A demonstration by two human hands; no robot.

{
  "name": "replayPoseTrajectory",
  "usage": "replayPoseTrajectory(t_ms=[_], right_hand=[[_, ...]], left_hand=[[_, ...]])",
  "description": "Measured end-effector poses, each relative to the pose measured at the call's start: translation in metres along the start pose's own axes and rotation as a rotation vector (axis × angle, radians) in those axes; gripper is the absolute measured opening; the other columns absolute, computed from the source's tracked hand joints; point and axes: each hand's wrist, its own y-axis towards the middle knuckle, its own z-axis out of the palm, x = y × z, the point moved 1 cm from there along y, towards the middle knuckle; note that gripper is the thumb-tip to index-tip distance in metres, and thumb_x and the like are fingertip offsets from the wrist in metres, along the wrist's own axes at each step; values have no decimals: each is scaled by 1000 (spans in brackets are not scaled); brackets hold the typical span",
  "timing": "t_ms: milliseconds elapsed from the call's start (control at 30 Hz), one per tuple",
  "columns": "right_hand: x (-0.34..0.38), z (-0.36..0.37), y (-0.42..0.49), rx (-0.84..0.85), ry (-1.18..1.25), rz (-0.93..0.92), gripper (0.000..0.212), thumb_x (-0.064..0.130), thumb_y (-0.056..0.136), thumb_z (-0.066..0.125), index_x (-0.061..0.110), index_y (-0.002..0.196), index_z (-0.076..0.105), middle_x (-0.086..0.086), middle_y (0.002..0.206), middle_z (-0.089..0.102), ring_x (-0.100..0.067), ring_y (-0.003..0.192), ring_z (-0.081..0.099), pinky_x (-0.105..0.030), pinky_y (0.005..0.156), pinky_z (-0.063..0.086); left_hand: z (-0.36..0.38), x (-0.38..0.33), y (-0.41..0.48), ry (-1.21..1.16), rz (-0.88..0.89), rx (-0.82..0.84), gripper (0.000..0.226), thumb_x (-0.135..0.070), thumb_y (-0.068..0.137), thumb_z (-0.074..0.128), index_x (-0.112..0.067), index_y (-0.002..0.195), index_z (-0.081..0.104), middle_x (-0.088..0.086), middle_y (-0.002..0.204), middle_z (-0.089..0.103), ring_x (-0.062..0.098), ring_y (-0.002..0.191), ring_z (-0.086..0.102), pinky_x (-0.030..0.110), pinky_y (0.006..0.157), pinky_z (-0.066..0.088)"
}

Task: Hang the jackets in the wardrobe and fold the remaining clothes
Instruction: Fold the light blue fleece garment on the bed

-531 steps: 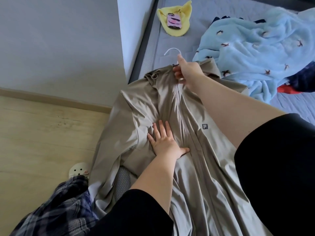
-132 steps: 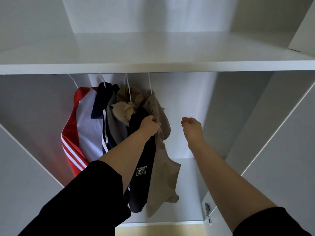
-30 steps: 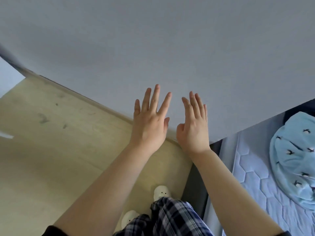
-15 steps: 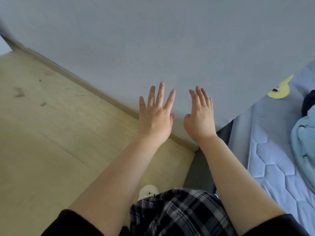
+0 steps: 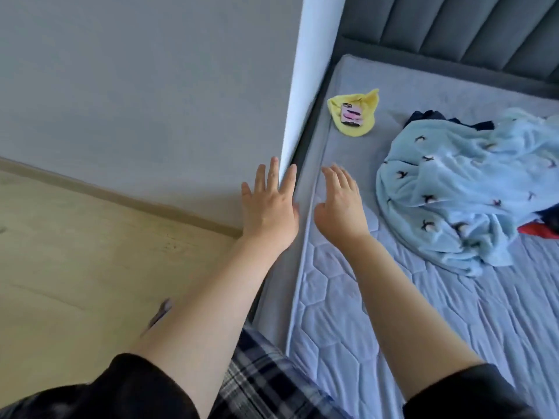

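1. Two empty hands reach forward over the near edge of the mattress [image 5: 378,313]: the left hand [image 5: 269,207] has straight, spread fingers and grips nothing, and the right hand [image 5: 340,204] is flat and relaxed, likewise holding nothing.
2. Remaining clothes lie on the mattress, right of both hands: a light blue fleece garment [image 5: 459,189] in a crumpled heap, with a dark garment [image 5: 429,115] showing at its far edge and a red piece [image 5: 535,231] at its right edge.
3. One risk, as a judgement, is a poor pick: pulling at the blue fleece could drag the dark and red pieces along, since they sit under or against it, and tangle the heap.
4. Another risk concerns the phone [image 5: 351,114] resting on a yellow cloth [image 5: 355,113] near the far left corner of the mattress. Tugging that cloth for folding could flip the phone toward the gap beside the bed.
5. Whether any of these pieces is a jacket cannot be told, so misjudging a jacket as something to fold is possible.
6. Folding on the soft quilted mattress may leave uneven creases.
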Motion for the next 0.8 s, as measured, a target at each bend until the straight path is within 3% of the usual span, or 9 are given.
replayPoseTrajectory(t_ms=[167, 300, 433, 500, 600, 700, 800], right_hand=[[-89, -5, -28, 52, -37, 166, 67, 1, 81, 48, 4, 145, 29, -13, 155, 23, -27, 144, 16, -42, 117, 14], [-159, 7, -49, 208, -111, 345, 69, 10, 83, 50, 9, 147, 24, -12, 158, 14, -27, 145, 12, -44, 118, 10], [-211, 20, -58, 189, -186, 555, 69, 8, 87, 45, 12, 150, 17, -7, 159, 11, -23, 146, 8, -51, 118, 5], [-229, 26, -61, 182, -261, 600, 74, 7, 89, 48, 15, 152, 8, -5, 160, 7, -20, 147, 5, -54, 117, 6], [-244, 30, -54, 146, -329, 615, 84, 4, 87, 53, 17, 153, 2, -6, 153, 28, -23, 139, 28, -50, 114, 19], [-250, 27, -37, 133, -316, 697, 66, 1, 85, 50, 13, 145, 25, -9, 131, 55, -28, 120, 51, -43, 106, 29], [-241, 21, -26, 164, -200, 769, 28, 5, 87, 50, 5, 114, 54, -15, 112, 62, -34, 106, 58, -36, 91, 41]], left_hand=[[69, -68, -9, -86, 6, 186, 65, -38, 99, 38, -24, 153, 4, 8, 161, -3, 29, 147, 4, 49, 115, 17], [124, -89, -29, -341, -8, 413, 63, -27, 99, 46, -17, 152, 14, 11, 159, 13, 27, 145, 17, 39, 115, 20], [158, -76, -51, -156, 93, 535, 65, -28, 97, 46, -17, 152, 14, 7, 160, 10, 26, 146, 8, 43, 118, 15], [161, -71, -50, -180, 110, 552, 67, -29, 96, 49, -18, 152, 15, 6, 160, 9, 24, 147, 5, 43, 118, 14], [160, -65, -46, -320, 102, 573, 64, -24, 96, 51, -16, 152, 21, 6, 160, 10, 21, 148, 4, 36, 119, 10], [159, -57, -45, -417, 70, 595, 59, -20, 96, 53, -14, 149, 30, 3, 160, 14, 16, 147, 8, 26, 115, 8], [153, -49, -39, -599, -67, 590, 47, -15, 96, 53, -15, 142, 44, 0, 156, 27, 16, 143, 24, 26, 114, 18]])
